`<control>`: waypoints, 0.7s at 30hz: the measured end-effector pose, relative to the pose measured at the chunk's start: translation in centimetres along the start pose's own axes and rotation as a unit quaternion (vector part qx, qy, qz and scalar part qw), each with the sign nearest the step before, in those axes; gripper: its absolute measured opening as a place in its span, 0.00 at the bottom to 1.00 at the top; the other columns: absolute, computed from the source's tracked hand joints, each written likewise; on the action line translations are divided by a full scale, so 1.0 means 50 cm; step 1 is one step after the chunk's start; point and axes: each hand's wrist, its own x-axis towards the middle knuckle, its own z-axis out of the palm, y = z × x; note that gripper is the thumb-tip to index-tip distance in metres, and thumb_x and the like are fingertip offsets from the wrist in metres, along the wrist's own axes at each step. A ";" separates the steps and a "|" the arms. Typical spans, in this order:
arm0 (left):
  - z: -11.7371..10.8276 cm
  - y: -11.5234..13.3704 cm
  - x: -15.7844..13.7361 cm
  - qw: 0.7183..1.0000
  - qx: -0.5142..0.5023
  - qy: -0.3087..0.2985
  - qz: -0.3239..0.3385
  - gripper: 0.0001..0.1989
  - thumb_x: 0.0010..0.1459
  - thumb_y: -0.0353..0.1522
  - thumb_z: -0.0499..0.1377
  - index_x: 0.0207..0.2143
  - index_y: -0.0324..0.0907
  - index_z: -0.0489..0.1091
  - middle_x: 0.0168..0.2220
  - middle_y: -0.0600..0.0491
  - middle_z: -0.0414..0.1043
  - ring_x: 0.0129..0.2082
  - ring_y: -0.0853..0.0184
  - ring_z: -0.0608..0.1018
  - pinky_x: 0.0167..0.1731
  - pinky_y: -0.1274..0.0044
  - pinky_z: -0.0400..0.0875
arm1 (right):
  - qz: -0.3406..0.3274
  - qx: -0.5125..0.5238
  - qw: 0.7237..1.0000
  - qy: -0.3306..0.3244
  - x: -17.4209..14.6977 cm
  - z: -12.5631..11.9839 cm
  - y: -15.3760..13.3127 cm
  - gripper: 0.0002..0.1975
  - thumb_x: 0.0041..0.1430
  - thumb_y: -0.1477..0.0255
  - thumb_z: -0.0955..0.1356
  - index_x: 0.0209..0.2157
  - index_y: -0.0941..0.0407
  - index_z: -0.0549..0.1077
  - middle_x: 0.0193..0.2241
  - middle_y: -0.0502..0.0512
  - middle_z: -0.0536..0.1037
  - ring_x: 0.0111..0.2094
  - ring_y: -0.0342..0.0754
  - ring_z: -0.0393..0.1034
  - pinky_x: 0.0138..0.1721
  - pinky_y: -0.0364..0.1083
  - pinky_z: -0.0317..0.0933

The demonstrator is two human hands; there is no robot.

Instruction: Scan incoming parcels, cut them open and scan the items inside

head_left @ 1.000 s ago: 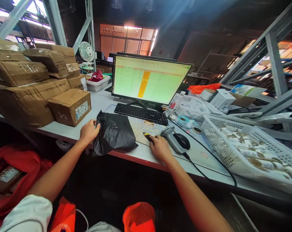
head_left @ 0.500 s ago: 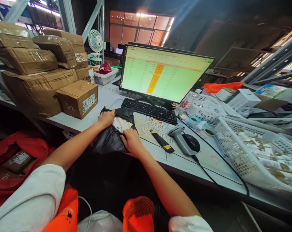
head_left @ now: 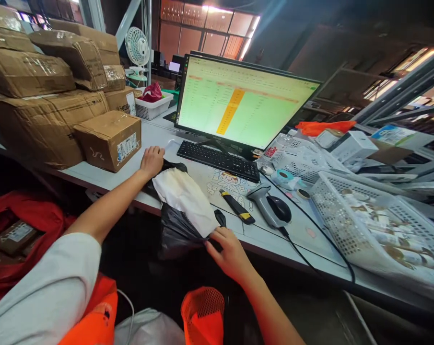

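Observation:
A black plastic bag point(head_left: 177, 227) hangs partly over the desk's front edge, torn or pulled wide along its top. Inside it shows a white, soft-looking bundle point(head_left: 186, 194) whose kind I cannot make out. My left hand point(head_left: 153, 162) is closed on the bag's far-left edge, beside the carton. At the near-right corner my right hand point(head_left: 228, 249) pinches the black plastic between thumb and fingers. A yellow and black box cutter point(head_left: 237, 207) lies on the desk mat just beyond my right hand, next to a grey barcode scanner point(head_left: 267, 206).
Cardboard boxes point(head_left: 40, 115) are stacked at the left, with a smaller carton point(head_left: 109, 139) in front. A keyboard point(head_left: 218, 160) lies below the monitor point(head_left: 245, 100). A black mouse point(head_left: 279, 209) and a white basket of small rolled packs point(head_left: 332, 215) are at the right.
My hands have moved apart, the right one toward me and to the right. The bag's opening has widened, and much more of the white bundle shows.

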 end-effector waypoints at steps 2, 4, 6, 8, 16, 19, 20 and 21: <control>-0.006 0.025 -0.020 0.992 -0.037 -0.017 0.118 0.18 0.69 0.38 0.51 0.54 0.38 0.71 0.54 0.37 0.74 0.58 0.51 0.73 0.59 0.64 0.63 | 0.023 0.020 0.999 0.031 -0.003 0.005 0.019 0.04 0.67 0.70 0.68 0.41 0.54 0.74 0.43 0.59 0.78 0.45 0.55 0.71 0.48 0.55 0.65; -0.013 0.039 -0.033 0.983 -0.052 -0.090 0.149 0.24 0.66 0.48 0.55 0.53 0.40 0.72 0.50 0.40 0.77 0.52 0.51 0.77 0.54 0.65 0.68 | 0.048 0.044 0.996 0.054 -0.005 0.014 0.031 0.08 0.65 0.68 0.69 0.45 0.54 0.73 0.49 0.62 0.76 0.51 0.59 0.70 0.51 0.58 0.67; -0.017 0.046 -0.037 0.981 -0.027 -0.170 0.089 0.37 0.59 0.59 0.57 0.55 0.38 0.72 0.51 0.37 0.77 0.51 0.47 0.78 0.51 0.64 0.70 | 0.079 0.077 0.992 0.057 -0.002 0.025 0.036 0.12 0.63 0.66 0.70 0.47 0.53 0.73 0.54 0.64 0.73 0.56 0.61 0.67 0.51 0.59 0.70; -0.019 0.046 -0.030 0.976 0.002 -0.217 0.019 0.47 0.53 0.65 0.57 0.56 0.33 0.72 0.55 0.31 0.74 0.55 0.40 0.75 0.53 0.61 0.70 | 0.106 0.112 0.987 0.054 0.005 0.034 0.036 0.16 0.62 0.67 0.71 0.50 0.53 0.73 0.58 0.65 0.70 0.60 0.62 0.64 0.50 0.59 0.72; -0.112 0.058 -0.081 0.831 -0.472 -0.260 0.139 0.40 0.50 0.49 0.68 0.61 0.38 0.69 0.57 0.44 0.76 0.56 0.52 0.77 0.56 0.68 0.73 | 0.200 0.243 0.933 0.176 0.012 0.024 0.047 0.35 0.57 0.63 0.71 0.65 0.53 0.63 0.59 0.64 0.72 0.59 0.58 0.69 0.58 0.57 0.68; -0.177 0.098 -0.168 0.767 -0.582 -0.231 0.139 0.34 0.48 0.45 0.71 0.55 0.37 0.75 0.48 0.44 0.80 0.51 0.50 0.80 0.52 0.66 0.77 | 0.246 0.197 0.927 0.204 -0.006 0.011 0.048 0.35 0.58 0.56 0.69 0.65 0.49 0.63 0.54 0.61 0.77 0.54 0.62 0.73 0.51 0.59 0.72; -0.197 0.107 -0.193 0.754 -0.612 -0.200 0.132 0.31 0.47 0.43 0.73 0.51 0.37 0.77 0.45 0.45 0.81 0.49 0.50 0.81 0.51 0.65 0.77 | 0.254 0.173 0.931 0.196 -0.015 0.002 0.048 0.33 0.59 0.56 0.69 0.64 0.49 0.66 0.52 0.60 0.79 0.53 0.63 0.74 0.50 0.60 0.72; -0.215 0.112 -0.212 0.738 -0.647 -0.143 0.123 0.27 0.46 0.42 0.74 0.47 0.38 0.78 0.43 0.47 0.81 0.47 0.51 0.82 0.50 0.65 0.78 | 0.258 0.150 0.937 0.183 -0.025 -0.009 0.047 0.30 0.59 0.56 0.69 0.61 0.50 0.70 0.49 0.60 0.80 0.52 0.64 0.74 0.48 0.59 0.73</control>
